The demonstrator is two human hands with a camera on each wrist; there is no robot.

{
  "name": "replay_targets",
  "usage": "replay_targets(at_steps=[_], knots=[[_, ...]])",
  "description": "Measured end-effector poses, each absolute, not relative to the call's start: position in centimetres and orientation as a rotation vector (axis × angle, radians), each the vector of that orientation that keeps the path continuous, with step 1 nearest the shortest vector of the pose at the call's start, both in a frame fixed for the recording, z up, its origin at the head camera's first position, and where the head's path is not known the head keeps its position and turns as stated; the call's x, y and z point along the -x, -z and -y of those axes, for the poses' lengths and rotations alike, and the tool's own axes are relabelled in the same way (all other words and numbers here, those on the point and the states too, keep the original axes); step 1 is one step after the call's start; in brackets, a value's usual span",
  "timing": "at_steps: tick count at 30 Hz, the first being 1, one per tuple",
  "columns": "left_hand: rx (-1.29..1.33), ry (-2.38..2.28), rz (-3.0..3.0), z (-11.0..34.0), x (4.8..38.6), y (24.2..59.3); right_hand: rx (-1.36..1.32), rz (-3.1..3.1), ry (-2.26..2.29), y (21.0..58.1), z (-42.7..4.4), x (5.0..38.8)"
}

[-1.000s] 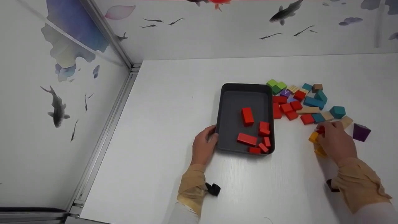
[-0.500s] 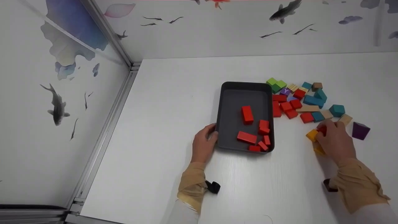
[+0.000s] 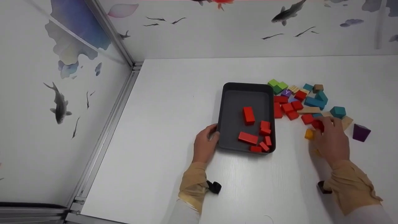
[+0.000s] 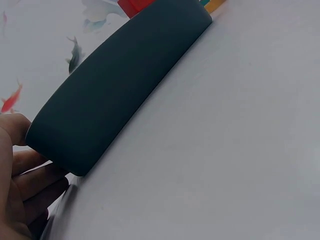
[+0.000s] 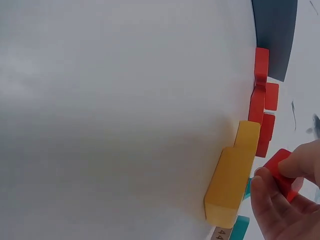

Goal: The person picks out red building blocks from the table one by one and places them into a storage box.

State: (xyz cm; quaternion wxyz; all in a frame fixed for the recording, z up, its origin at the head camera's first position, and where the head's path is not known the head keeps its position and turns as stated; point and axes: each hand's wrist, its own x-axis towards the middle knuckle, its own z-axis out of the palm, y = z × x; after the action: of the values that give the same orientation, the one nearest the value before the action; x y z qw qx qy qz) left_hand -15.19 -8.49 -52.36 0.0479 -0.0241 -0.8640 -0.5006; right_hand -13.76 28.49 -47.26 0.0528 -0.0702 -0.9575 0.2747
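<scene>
Red block (image 3: pixel 317 124) pinched between right hand's (image 3: pixel 333 142) thumb and fingers, near yellow block (image 3: pixel 309 134); left hand (image 3: pixel 204 145) well apart, clamped on tray's (image 3: pixel 238 99) near left corner

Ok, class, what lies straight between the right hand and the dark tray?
In the head view, a yellow block beside the right hand, then bare table to the tray.
</scene>
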Motion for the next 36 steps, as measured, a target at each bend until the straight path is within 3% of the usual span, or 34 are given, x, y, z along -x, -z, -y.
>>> replay_targets(at_steps=[36], knots=[[0.083, 1.517, 2.62, 8.5, 15.3, 52.4, -0.267, 2.931, -0.981, 45.5, -17.9, 14.3]])
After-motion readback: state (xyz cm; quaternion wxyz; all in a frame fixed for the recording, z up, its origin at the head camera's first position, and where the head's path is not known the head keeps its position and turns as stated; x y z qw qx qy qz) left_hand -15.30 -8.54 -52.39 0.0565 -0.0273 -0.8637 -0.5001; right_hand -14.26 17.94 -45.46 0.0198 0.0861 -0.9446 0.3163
